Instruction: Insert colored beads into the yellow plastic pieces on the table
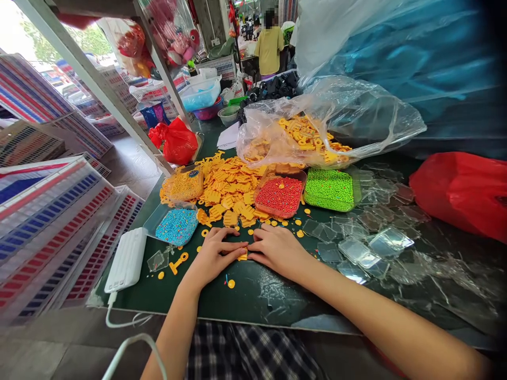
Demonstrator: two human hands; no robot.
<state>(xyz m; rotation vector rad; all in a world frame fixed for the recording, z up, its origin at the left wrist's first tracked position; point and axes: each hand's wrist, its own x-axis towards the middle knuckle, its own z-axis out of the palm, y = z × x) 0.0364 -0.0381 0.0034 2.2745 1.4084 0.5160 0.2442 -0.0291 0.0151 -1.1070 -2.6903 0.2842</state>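
At the centre of the frame, the person's left hand (216,248) and right hand (278,247) meet, fingertips pinching a small flat yellow piece (243,254) over the scuffed dark green tabletop (245,298). Above centre spreads a heap of ridged yellow plastic parts (225,182), beside smooth round red beads (279,197) and green beads (329,189). Glossy transparent squares (390,243) lie right of centre; at lower left, a white power bank (127,258) bears markings too small to read.

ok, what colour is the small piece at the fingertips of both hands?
Yellow-orange; the small piece shows in the head view, partly covered.
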